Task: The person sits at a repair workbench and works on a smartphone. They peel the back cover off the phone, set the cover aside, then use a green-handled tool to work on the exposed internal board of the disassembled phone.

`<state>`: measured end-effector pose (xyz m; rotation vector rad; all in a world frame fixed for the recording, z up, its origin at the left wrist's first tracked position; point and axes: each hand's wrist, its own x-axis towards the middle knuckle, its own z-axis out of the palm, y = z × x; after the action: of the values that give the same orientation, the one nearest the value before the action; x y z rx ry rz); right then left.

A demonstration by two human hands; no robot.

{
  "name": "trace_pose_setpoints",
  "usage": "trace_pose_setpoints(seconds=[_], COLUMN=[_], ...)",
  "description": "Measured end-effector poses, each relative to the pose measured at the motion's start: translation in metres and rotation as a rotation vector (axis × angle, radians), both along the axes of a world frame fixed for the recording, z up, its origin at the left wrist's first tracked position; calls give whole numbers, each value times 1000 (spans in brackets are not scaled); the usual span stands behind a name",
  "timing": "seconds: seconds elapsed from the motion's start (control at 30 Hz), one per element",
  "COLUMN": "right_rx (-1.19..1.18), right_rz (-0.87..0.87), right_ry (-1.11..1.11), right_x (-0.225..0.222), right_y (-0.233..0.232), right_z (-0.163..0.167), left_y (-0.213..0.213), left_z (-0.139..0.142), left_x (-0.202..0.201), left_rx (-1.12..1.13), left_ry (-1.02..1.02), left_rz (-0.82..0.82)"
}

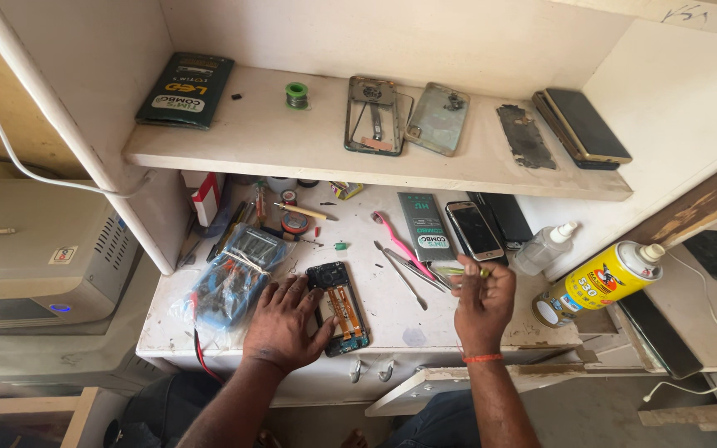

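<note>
Pinning the opened black phone with its orange ribbon cables showing (339,309) flat on the white worktop (392,319), my left hand (284,325) lies spread, fingers (313,333) touching the phone's left edge. Its long axis runs away from me, leaning slightly left. My right hand (481,303) hovers well to the right, fingers pinched together on a small yellow-green tool tip (468,270). The left hand is nearer the phone. Between right hand and phone lie metal tweezers (405,279) and a pink pry tool (397,239); a yellow spray can (599,282) rests farther right, a bagged multimeter (234,278) to the left.
</note>
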<state>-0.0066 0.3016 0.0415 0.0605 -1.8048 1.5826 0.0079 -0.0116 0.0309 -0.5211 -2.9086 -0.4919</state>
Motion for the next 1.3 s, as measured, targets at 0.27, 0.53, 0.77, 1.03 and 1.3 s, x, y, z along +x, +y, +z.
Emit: trace_pose_setpoints(seconds=[0.27, 0.53, 0.77, 1.03, 1.3], right_rx=[479, 706, 495, 184, 317], right_rz=[-184, -46, -17, 136, 108], right_ry=[-72, -44, 0, -33, 61], right_x=[14, 25, 13, -21, -18], right_y=[-18, -26, -50, -100, -104], right_z=[23, 4, 4, -22, -32], left_y=[0, -1, -3, -6, -8], left_z=[-4, -9, -10, -13, -20], left_x=[2, 0, -1, 1, 3], left_rx=[61, 58, 7, -3, 17], left_ry=[36, 54, -10, 53, 73], left_rz=[4, 1, -47, -95, -96])
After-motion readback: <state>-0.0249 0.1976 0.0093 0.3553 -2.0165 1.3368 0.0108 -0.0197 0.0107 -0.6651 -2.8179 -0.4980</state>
